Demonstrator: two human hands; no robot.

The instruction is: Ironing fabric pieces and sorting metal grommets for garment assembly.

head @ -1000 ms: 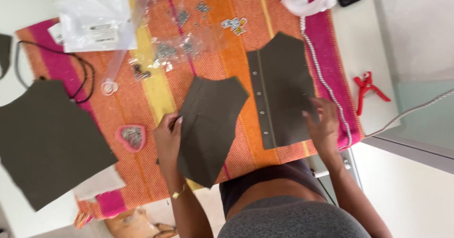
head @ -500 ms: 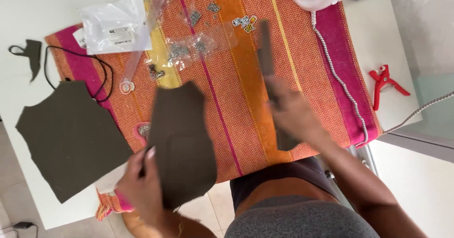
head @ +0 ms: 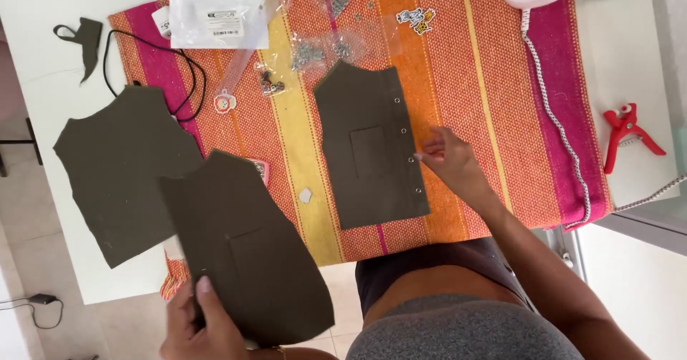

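Nearest, the left hand (head: 197, 324) has its grip closed on the lower edge of an olive-green fabric panel with a pocket (head: 247, 249), lifted off the table (head: 43, 66). Farther out, the right hand (head: 451, 161), fingers loosely open, touches the snap-studded edge of a second olive-green fabric panel (head: 368, 149) lying flat on the striped orange, pink and yellow woven cloth (head: 494, 81).

left hand (head: 197, 324) raised, thumb pinching, right hand (head: 451, 161) flat, fingers extended, forearm outstretched
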